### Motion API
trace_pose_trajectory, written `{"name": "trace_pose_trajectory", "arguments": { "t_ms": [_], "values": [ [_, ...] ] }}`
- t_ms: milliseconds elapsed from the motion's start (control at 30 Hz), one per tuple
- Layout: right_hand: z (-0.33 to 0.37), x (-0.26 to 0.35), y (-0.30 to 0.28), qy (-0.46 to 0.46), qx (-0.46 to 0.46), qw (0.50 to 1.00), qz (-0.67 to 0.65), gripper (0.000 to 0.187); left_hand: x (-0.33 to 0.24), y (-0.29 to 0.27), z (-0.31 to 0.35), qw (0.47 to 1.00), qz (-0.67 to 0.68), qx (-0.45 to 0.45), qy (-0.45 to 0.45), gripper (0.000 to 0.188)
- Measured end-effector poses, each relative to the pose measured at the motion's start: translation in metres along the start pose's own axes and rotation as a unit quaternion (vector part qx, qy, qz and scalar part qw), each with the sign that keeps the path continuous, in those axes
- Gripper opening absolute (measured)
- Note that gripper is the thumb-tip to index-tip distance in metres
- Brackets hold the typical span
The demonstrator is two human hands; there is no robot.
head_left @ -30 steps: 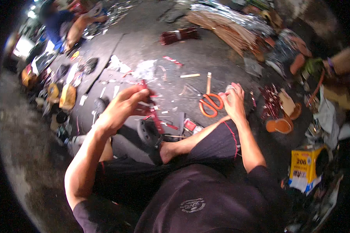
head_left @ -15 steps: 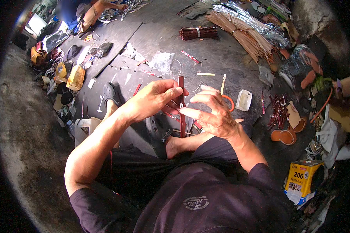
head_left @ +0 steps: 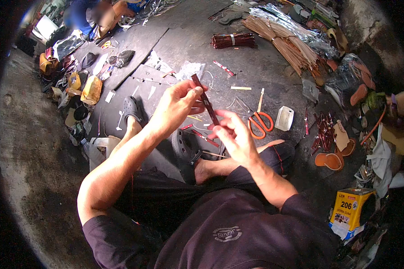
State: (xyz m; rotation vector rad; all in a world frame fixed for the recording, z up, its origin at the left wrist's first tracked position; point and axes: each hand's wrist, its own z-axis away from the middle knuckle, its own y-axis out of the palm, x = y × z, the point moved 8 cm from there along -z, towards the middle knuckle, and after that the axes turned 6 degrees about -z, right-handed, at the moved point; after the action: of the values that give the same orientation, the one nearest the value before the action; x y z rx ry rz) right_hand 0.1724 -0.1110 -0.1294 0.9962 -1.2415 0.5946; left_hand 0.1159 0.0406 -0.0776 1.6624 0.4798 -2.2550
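Strip, dark red, is pinched by the left hand's fingers above the floor, its lower end narrowly held by the right hand's; upright in view earlier, it is now slanted.

The scissors lay on the floor. Just to their right was the tray, and farther right the heap of straps. Well behind the scissors lay the bundle. To their left was the strip, in the left hand's fingers.
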Motion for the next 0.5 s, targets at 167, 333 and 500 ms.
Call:
{"name": "trace_pose_trajectory", "arguments": {
  "t_ms": [167, 333, 500],
  "values": [
    [-0.006, -0.007, -0.029, -0.055, -0.051, 0.996, 0.044, 0.042, -0.001, -0.004, 0.002, 0.991, -0.134, 0.017, -0.018, 0.044],
    [-0.048, -0.060, -0.144, -0.044, -0.115, 0.988, 0.094, 0.039, -0.023, -0.026, 0.008, 0.906, -0.423, -0.001, -0.011, 0.043],
    [-0.070, -0.100, -0.179, 0.010, -0.126, 0.990, 0.063, 0.040, -0.036, -0.037, 0.030, 0.918, -0.395, -0.029, -0.023, 0.045]
  ]
}}
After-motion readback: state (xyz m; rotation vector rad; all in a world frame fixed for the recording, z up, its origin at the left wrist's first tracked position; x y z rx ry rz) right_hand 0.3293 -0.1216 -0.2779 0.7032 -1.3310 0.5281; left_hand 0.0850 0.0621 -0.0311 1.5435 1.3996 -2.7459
